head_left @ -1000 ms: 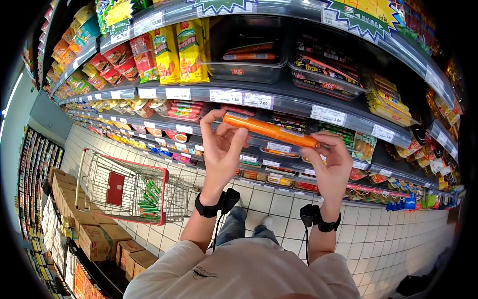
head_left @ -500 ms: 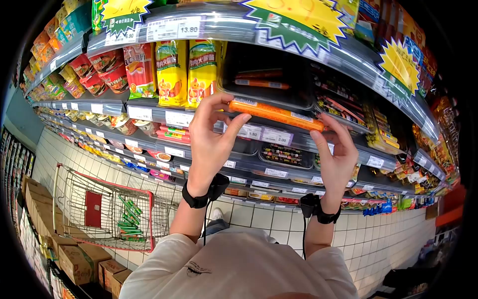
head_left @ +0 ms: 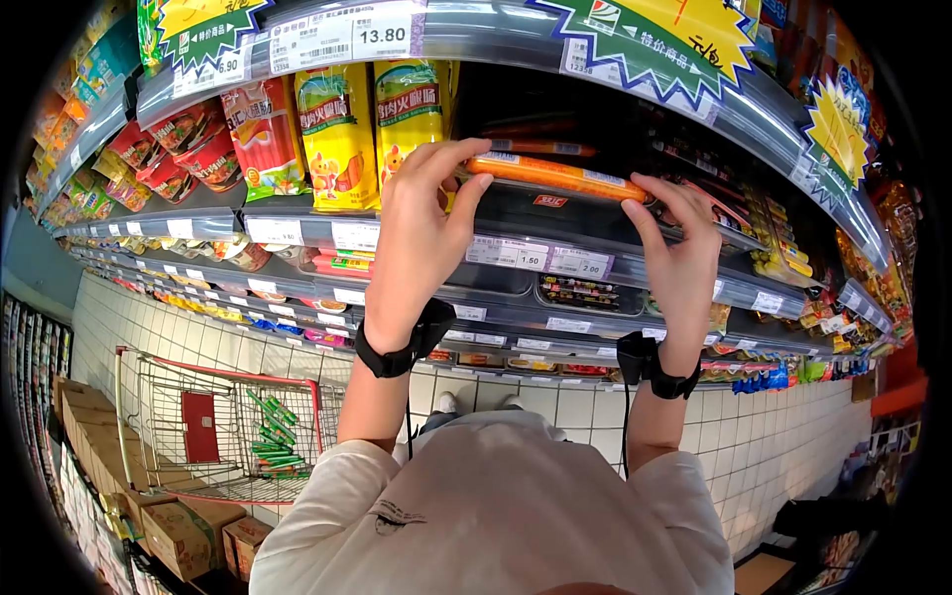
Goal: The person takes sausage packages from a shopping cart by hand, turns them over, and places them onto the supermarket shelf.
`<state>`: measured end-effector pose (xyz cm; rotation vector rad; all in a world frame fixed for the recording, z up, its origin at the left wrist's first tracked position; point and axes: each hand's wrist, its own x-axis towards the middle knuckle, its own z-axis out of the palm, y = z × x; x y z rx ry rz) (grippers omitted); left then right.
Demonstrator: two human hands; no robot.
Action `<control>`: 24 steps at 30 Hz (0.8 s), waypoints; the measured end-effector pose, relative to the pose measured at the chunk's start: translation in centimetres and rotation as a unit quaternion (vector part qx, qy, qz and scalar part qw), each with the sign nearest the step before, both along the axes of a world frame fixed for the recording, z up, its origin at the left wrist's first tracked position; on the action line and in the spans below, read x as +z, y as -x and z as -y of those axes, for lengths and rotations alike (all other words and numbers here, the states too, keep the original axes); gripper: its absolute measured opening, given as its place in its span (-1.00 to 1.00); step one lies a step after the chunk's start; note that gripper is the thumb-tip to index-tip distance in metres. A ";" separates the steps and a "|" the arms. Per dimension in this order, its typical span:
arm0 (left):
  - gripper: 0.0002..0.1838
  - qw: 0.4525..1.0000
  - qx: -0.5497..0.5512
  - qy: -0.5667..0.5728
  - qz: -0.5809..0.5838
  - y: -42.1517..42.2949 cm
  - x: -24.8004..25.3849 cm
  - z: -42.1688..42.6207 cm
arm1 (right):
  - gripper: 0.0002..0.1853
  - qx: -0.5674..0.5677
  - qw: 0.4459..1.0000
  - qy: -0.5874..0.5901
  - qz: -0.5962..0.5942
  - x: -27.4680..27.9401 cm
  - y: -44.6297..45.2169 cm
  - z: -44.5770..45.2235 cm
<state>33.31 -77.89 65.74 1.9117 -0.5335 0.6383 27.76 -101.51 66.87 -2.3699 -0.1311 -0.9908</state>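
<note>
Both my hands hold a long orange-wrapped sausage [head_left: 557, 177] level, one at each end. My left hand [head_left: 421, 223] pinches its left end between thumb and fingers. At the right end, the thumb and fingers of my right hand [head_left: 679, 233] close on it. The sausage is over the front edge of a dark tray [head_left: 516, 201] on the shelf; I cannot tell whether it touches the tray. Further inside lies another orange sausage [head_left: 540, 147]. Yellow sausage bags [head_left: 337, 134] stand just left of my left hand.
A price-tagged shelf edge [head_left: 377, 35] with yellow promotion signs [head_left: 659, 45] hangs above my hands. Red noodle bowls [head_left: 210, 159] stand to the left, yellow sticks [head_left: 778, 243] to the right. Behind on the left, a shopping cart [head_left: 201, 426] holds green sticks [head_left: 276, 436] near cardboard boxes [head_left: 178, 535].
My hands have carried the orange sausage up and forward towards the inside of the tray. The tray's front with its red logo now shows below the sausage.
</note>
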 end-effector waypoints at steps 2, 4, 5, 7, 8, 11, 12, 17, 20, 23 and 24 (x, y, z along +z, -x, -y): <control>-0.73 0.999 -0.005 -0.052 0.007 -0.5 0.5 0.1 | -0.73 -0.001 1.000 -0.021 -0.016 0.3 -0.2 0.1; -0.73 0.999 -0.007 -0.053 -0.003 -0.6 0.6 0.2 | -0.73 -0.006 0.999 -0.028 -0.043 0.4 -0.5 0.4; -0.74 0.999 -0.008 -0.051 -0.015 -0.7 0.6 0.2 | -0.73 -0.006 0.999 -0.032 -0.042 0.5 -0.6 0.5; -0.75 0.998 -0.006 -0.055 -0.021 -0.8 0.6 0.3 | -0.75 0.004 0.999 -0.005 -0.040 0.5 -0.9 0.7; -0.75 0.998 -0.002 -0.056 -0.030 -0.7 0.6 0.3 | -0.75 0.004 0.999 -0.008 -0.038 0.5 -0.9 0.9; -0.78 0.997 -0.004 -0.059 -0.044 -0.5 1.0 0.5 | -0.79 0.029 0.999 0.011 -0.044 0.4 -1.0 1.3; -0.80 0.997 -0.004 -0.056 -0.051 -0.5 1.0 0.5 | -0.79 0.031 0.999 0.010 -0.041 0.4 -1.0 1.4; -0.80 0.997 -0.004 -0.060 -0.054 -0.5 1.1 0.7 | -0.78 0.033 0.998 0.003 -0.061 0.6 -0.9 1.7; -0.81 0.998 -0.005 -0.039 -0.050 -0.3 1.2 0.9 | -0.76 0.037 0.998 -0.001 -0.055 0.6 -0.9 1.8; -0.79 0.998 0.008 -0.006 -0.061 -0.3 1.2 0.9 | -0.74 0.041 0.998 -0.018 -0.045 0.6 -1.0 1.9; -0.78 0.998 0.010 -0.015 -0.067 -0.4 1.2 0.7 | -0.73 0.043 0.998 -0.029 -0.045 0.6 -1.0 1.9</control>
